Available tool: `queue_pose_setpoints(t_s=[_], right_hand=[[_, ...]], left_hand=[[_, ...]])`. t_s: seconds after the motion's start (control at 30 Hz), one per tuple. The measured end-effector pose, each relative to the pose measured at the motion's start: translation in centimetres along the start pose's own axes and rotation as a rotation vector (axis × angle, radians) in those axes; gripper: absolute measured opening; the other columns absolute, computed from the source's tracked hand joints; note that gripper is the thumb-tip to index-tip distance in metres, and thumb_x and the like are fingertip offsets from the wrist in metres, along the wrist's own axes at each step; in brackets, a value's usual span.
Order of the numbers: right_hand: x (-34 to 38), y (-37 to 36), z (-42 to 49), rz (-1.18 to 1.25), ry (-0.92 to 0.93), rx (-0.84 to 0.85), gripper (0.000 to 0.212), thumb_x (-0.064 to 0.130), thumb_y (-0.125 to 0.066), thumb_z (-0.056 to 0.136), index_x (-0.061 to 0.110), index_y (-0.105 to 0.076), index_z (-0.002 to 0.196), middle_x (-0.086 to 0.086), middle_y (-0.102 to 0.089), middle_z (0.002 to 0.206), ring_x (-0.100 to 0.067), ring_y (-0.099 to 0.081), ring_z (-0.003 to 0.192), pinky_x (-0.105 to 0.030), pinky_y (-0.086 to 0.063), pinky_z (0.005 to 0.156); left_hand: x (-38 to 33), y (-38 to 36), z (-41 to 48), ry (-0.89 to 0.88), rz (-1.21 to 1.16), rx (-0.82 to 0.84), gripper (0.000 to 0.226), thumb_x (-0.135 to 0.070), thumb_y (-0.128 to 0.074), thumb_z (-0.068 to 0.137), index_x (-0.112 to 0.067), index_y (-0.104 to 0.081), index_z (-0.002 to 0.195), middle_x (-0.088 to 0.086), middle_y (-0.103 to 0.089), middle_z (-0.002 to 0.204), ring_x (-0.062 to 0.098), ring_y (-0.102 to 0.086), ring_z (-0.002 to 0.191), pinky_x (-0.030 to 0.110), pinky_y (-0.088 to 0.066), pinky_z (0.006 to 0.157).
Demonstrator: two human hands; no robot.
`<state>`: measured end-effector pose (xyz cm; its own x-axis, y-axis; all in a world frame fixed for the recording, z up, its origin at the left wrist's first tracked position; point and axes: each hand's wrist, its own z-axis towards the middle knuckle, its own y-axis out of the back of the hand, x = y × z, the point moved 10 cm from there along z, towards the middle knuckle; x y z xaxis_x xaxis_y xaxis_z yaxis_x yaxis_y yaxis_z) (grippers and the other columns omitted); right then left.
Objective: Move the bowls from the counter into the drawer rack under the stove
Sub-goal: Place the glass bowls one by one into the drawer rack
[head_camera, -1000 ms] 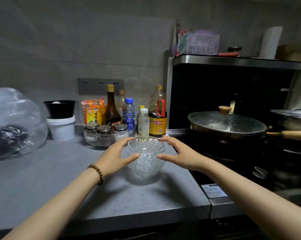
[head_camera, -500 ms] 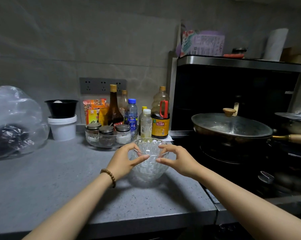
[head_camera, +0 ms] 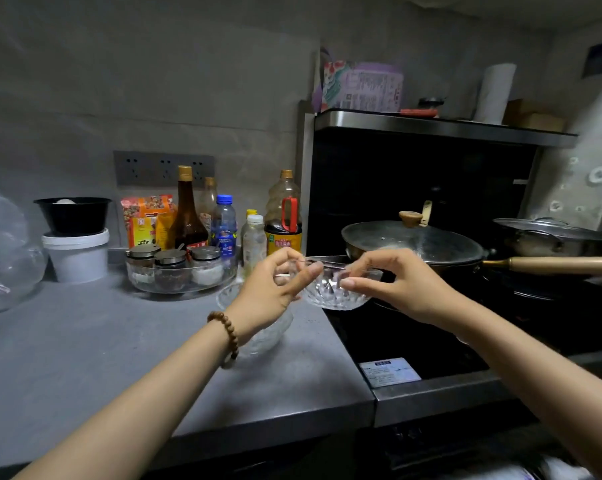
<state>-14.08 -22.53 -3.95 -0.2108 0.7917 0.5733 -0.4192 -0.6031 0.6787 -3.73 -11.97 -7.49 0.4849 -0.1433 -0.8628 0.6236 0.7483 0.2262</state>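
Observation:
A clear cut-glass bowl (head_camera: 337, 292) hangs in the air over the counter's right edge and the black stove top. My left hand (head_camera: 275, 289) pinches its left rim and my right hand (head_camera: 393, 285) pinches its right rim. Under my left wrist more clear glass bowls (head_camera: 268, 334) stay stacked on the grey counter (head_camera: 84, 341), partly hidden by that hand. The drawer rack under the stove is out of sight.
A glass tray of spice jars (head_camera: 178, 271), bottles (head_camera: 284, 216) and snack packets stand at the back of the counter. A white tub with a black bowl (head_camera: 74, 237) sits left. A lidded wok (head_camera: 413, 240) with a wooden handle (head_camera: 552, 265) fills the stove behind the bowl.
Both hands closed on the top bowl's rim, lifted it off the stack and carried it right, toward the stove. The rest of the stack stayed on the counter.

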Motion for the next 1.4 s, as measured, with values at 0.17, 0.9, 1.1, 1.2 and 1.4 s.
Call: queue_pose_setpoints(t_s=[0.17, 0.9, 1.1, 1.2, 1.4], right_hand=[[-3.0, 4.6, -6.2, 0.219, -0.082, -0.015, 0.016, 0.028, -0.071, 0.075, 0.012, -0.071, 0.077, -0.004, -0.075, 0.078, 0.000, -0.068, 0.063, -0.007, -0.047, 0.057], [-29.6, 4.3, -30.5, 0.590, -0.923, -0.128, 0.041, 0.039, -0.074, 0.067, 0.009, -0.074, 0.095, -0.016, -0.074, 0.100, -0.018, -0.067, 0.082, -0.029, -0.054, 0.084], [-34.8, 1.0, -33.8, 0.632, -1.119, -0.167, 0.054, 0.031, -0.071, 0.066, -0.003, -0.066, 0.107, -0.009, -0.072, 0.083, -0.015, -0.064, 0.067, -0.025, -0.047, 0.067], [-37.4, -0.6, -35.4, 0.665, -1.222, -0.172, 0.036, 0.023, -0.068, 0.079, -0.001, -0.067, 0.105, -0.015, -0.068, 0.090, -0.020, -0.060, 0.073, -0.027, -0.048, 0.068], [-41.5, -2.8, -37.6, 0.589, -1.405, -0.083, 0.020, 0.025, -0.066, 0.083, 0.006, -0.070, 0.089, -0.010, -0.072, 0.083, -0.024, -0.062, 0.071, -0.030, -0.051, 0.063]], left_hand=[[-0.6, -9.5, 0.3, 0.032, -0.074, 0.144, 0.030, -0.055, -0.057, 0.072, -0.030, -0.060, 0.089, -0.001, -0.064, 0.087, 0.009, -0.059, 0.083, 0.025, -0.054, 0.072], [18.8, -39.7, -8.5, 0.484, -0.018, 0.637, 0.082, -0.061, -0.050, 0.080, -0.016, -0.023, 0.143, 0.006, -0.059, 0.126, 0.013, -0.058, 0.109, 0.020, -0.045, 0.083], [24.6, -42.0, -11.6, 0.573, 0.000, 0.679, 0.074, -0.055, -0.050, 0.084, -0.019, -0.024, 0.142, 0.001, -0.045, 0.141, 0.006, -0.049, 0.106, 0.013, -0.036, 0.084], [27.1, -42.5, -12.9, 0.557, 0.059, 0.707, 0.078, -0.054, -0.054, 0.082, -0.019, -0.022, 0.143, 0.005, -0.037, 0.148, 0.015, -0.044, 0.124, 0.023, -0.036, 0.099], [31.5, -42.7, -14.9, 0.330, 0.552, 0.871, 0.103, -0.077, -0.046, 0.070, -0.024, -0.003, 0.148, -0.002, -0.008, 0.158, 0.018, -0.007, 0.144, 0.039, -0.007, 0.118]])
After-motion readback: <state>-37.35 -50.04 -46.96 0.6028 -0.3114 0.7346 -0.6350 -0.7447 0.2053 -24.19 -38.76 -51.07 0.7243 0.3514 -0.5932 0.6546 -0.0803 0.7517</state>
